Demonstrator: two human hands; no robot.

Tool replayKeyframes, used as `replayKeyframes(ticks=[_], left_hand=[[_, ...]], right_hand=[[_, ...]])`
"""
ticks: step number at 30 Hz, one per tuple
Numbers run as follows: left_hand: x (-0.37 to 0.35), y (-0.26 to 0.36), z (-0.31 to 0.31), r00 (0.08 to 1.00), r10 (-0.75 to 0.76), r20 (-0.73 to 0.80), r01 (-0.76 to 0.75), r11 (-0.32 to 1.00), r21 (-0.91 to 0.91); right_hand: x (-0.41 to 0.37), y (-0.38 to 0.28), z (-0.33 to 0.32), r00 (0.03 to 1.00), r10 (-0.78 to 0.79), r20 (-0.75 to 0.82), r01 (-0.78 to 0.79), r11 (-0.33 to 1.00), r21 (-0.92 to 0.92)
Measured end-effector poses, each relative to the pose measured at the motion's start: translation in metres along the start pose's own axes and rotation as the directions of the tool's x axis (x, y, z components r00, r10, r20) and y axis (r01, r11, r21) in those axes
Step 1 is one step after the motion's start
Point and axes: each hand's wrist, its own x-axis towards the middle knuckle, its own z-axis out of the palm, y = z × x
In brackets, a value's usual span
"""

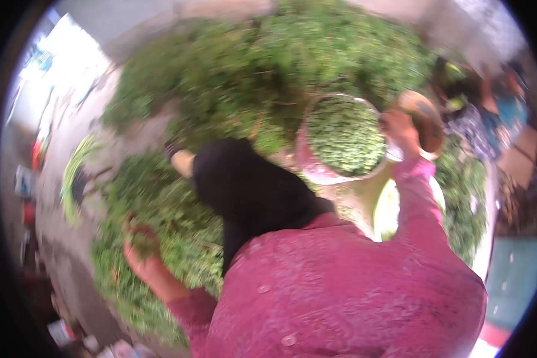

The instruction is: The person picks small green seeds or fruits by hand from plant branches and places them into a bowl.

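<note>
One view looks steeply down and forward from the person's head through a wide, round lens: the shirt (346,292) is nearest, at five o'clock, the bucket (314,169) farther off at two, greens (262,59) beyond at twelve.

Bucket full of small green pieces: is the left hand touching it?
Apart. The head view shows the left hand well away over the greenery, with the black-clad leg between it and the bucket.
</note>
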Motion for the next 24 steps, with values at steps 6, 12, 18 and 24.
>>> replayKeyframes(ticks=[6,12,18,24], left_hand=[[-0.011,-0.013,0.023,0.998,-0.035,0.044,0.035,0.999,0.002],[-0.018,-0.014,0.034,0.997,-0.077,-0.010,0.076,0.994,-0.080],[-0.019,-0.016,0.037,0.999,-0.002,-0.051,-0.001,0.998,-0.059],[-0.014,-0.028,0.029,0.993,0.116,-0.007,-0.110,0.954,0.279]], right_hand=[[-0.029,-0.092,0.114,0.885,-0.338,0.321,0.163,0.869,0.467],[-0.144,-0.172,0.250,0.394,-0.422,0.817,0.277,0.902,0.332],[-0.195,-0.172,0.321,0.053,-0.455,0.889,0.472,0.796,0.379],[-0.195,-0.142,0.363,0.215,-0.460,0.862,0.182,0.886,0.427]])
